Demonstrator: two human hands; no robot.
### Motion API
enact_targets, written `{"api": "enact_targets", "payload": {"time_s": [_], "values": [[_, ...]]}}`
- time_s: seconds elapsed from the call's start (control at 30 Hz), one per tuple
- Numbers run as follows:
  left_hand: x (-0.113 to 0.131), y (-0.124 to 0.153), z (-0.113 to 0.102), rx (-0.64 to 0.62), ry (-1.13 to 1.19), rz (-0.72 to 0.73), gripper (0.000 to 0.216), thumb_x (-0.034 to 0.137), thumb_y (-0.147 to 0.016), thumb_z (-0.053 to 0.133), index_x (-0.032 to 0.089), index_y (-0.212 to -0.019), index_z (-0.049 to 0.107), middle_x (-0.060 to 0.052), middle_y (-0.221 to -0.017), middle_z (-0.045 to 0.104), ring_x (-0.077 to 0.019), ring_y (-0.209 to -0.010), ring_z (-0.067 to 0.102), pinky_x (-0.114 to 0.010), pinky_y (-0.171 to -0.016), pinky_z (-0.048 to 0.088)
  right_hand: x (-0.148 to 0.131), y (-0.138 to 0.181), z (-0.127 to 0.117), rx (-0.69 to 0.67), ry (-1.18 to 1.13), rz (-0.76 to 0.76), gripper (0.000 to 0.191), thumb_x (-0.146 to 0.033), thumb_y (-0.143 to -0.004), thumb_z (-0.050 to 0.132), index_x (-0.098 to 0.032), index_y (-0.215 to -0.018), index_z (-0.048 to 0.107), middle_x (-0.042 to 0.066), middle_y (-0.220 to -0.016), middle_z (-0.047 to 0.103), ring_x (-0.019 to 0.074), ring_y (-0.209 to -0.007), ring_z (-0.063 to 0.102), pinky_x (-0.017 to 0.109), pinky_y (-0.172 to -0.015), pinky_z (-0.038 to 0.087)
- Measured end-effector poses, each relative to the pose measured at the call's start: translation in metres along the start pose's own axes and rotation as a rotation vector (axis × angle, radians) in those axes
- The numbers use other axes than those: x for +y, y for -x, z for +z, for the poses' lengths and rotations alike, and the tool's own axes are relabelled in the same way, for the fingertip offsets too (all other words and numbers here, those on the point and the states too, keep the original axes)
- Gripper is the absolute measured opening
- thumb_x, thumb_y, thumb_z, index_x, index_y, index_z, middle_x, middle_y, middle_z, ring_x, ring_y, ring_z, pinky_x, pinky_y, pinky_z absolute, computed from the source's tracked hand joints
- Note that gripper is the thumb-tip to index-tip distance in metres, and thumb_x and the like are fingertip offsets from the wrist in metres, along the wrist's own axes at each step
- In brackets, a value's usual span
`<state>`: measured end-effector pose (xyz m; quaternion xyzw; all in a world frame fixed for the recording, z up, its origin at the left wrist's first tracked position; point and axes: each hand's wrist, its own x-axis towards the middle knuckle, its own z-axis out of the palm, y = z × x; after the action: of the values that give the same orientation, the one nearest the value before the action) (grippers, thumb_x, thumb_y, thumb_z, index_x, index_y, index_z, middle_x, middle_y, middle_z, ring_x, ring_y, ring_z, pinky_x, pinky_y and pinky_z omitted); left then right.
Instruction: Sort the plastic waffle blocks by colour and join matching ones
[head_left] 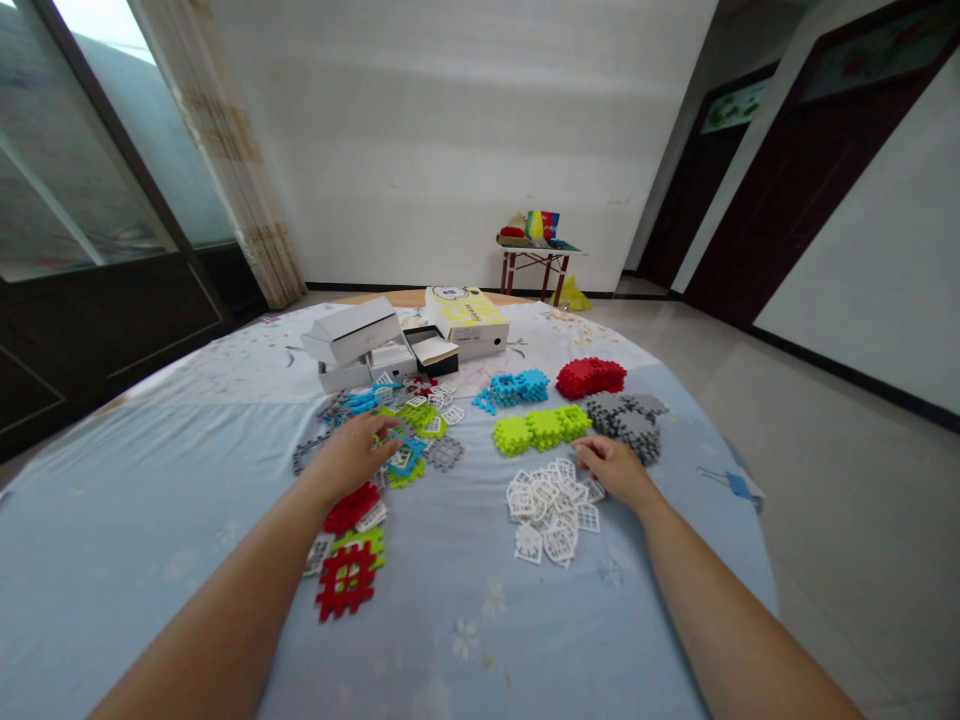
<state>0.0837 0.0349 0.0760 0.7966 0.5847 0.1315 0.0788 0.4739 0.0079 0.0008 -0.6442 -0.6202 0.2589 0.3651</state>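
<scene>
My left hand [354, 455] reaches over a mixed heap of plastic interlocking pieces. Its thumb and forefinger are apart, close to a blue piece [406, 457], and nothing is visibly gripped. A grey piece [444, 454] lies just right of that. Below the wrist are red pieces [351, 508], a green piece [358, 547] and a red square piece [346, 582]. My right hand [611, 466] hovers with loosely bent fingers at the upper right edge of a pile of white lattice pieces [551, 505]. No piece shows between its fingers, though their undersides are hidden.
Sorted stacks stand on the right: blue [517, 387], red [590, 377], lime green [541, 428] and grey [626, 420]. Behind the mixed heap are white boxes [354, 332], a black tray [431, 350] and a yellow-white box [469, 320]. The round table has a pale blue cloth [465, 610].
</scene>
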Motion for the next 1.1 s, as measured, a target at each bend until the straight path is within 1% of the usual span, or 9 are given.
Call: {"api": "enact_targets", "payload": {"time_s": [0.07, 0.17, 0.27, 0.4, 0.57, 0.7, 0.8, 0.9, 1.1], "values": [[0.003, 0.002, -0.003, -0.022, -0.045, 0.067, 0.048, 0.044, -0.076, 0.042, 0.018, -0.115, 0.054, -0.010, -0.112, 0.057, -0.0225, -0.104, 0.051, -0.034, -0.091, 0.036, 0.000, 0.000, 0.000, -0.005, 0.015, -0.013, 0.035, -0.041, -0.076, 0.046, -0.014, -0.088, 0.065, 0.002, -0.063, 0.062, 0.0109, -0.047, 0.051, 0.022, -0.047, 0.039], [0.005, 0.006, -0.005, -0.122, -0.109, 0.128, 0.050, 0.038, -0.073, 0.048, 0.023, -0.121, 0.050, -0.007, -0.124, 0.051, -0.0246, -0.116, 0.043, -0.039, -0.097, 0.031, 0.000, -0.001, -0.001, -0.013, 0.028, -0.012, 0.035, -0.041, -0.076, 0.045, -0.014, -0.087, 0.065, 0.002, -0.063, 0.062, 0.0108, -0.047, 0.051, 0.022, -0.047, 0.039], [0.003, 0.008, -0.003, -0.165, -0.182, 0.119, 0.053, 0.030, -0.069, 0.052, 0.027, -0.121, 0.050, -0.006, -0.126, 0.050, -0.0266, -0.117, 0.041, -0.043, -0.096, 0.030, 0.000, -0.001, -0.001, -0.016, 0.031, -0.012, 0.034, -0.040, -0.076, 0.045, -0.015, -0.087, 0.065, 0.002, -0.063, 0.062, 0.0108, -0.048, 0.051, 0.022, -0.048, 0.039], [-0.003, 0.007, 0.002, -0.140, -0.244, 0.109, 0.053, 0.025, -0.066, 0.053, 0.028, -0.119, 0.053, -0.007, -0.124, 0.052, -0.0268, -0.116, 0.042, -0.042, -0.093, 0.031, 0.002, -0.002, 0.000, -0.018, 0.019, -0.011, 0.033, -0.040, -0.076, 0.046, -0.015, -0.086, 0.066, 0.002, -0.063, 0.063, 0.0107, -0.047, 0.051, 0.022, -0.048, 0.039], [-0.002, 0.007, -0.002, -0.075, -0.233, 0.106, 0.050, 0.042, -0.068, 0.054, 0.026, -0.115, 0.056, -0.008, -0.118, 0.056, -0.0288, -0.112, 0.046, -0.044, -0.092, 0.031, 0.003, -0.003, 0.001, -0.006, 0.008, -0.018, 0.033, -0.040, -0.076, 0.046, -0.015, -0.085, 0.066, 0.002, -0.063, 0.063, 0.0110, -0.048, 0.052, 0.022, -0.049, 0.039], [0.019, 0.002, -0.016, 0.035, -0.087, 0.067, 0.060, 0.058, -0.072, 0.046, 0.022, -0.120, 0.051, -0.008, -0.109, 0.062, -0.0254, -0.103, 0.053, -0.039, -0.090, 0.036, 0.001, -0.003, 0.001, -0.002, 0.013, -0.023, 0.033, -0.040, -0.076, 0.046, -0.015, -0.084, 0.066, 0.002, -0.064, 0.064, 0.0114, -0.049, 0.053, 0.022, -0.049, 0.039], [0.043, -0.016, -0.023, 0.116, 0.003, 0.073, 0.063, 0.061, -0.072, 0.044, 0.021, -0.120, 0.049, -0.007, -0.104, 0.064, -0.0231, -0.096, 0.058, -0.035, -0.085, 0.039, -0.001, -0.003, 0.000, -0.012, 0.013, -0.020, 0.032, -0.039, -0.076, 0.046, -0.016, -0.084, 0.067, 0.002, -0.064, 0.064, 0.0115, -0.050, 0.054, 0.022, -0.049, 0.039], [0.068, -0.048, -0.020, 0.181, 0.008, 0.117, 0.062, 0.059, -0.070, 0.048, 0.021, -0.119, 0.049, -0.007, -0.101, 0.066, -0.0234, -0.096, 0.058, -0.035, -0.086, 0.038, -0.002, -0.003, 0.000, -0.017, 0.007, -0.018, 0.031, -0.038, -0.076, 0.046, -0.016, -0.082, 0.067, 0.002, -0.064, 0.064, 0.0115, -0.050, 0.054, 0.022, -0.049, 0.039], [0.105, -0.116, 0.013, 0.228, -0.039, 0.112, 0.055, 0.050, -0.068, 0.057, 0.022, -0.114, 0.051, -0.006, -0.101, 0.066, -0.0258, -0.102, 0.054, -0.038, -0.088, 0.033, -0.005, -0.003, 0.000, -0.019, -0.010, -0.023, 0.030, -0.037, -0.077, 0.046, -0.016, -0.082, 0.066, 0.002, -0.064, 0.064, 0.0115, -0.051, 0.054, 0.022, -0.050, 0.040]]}}
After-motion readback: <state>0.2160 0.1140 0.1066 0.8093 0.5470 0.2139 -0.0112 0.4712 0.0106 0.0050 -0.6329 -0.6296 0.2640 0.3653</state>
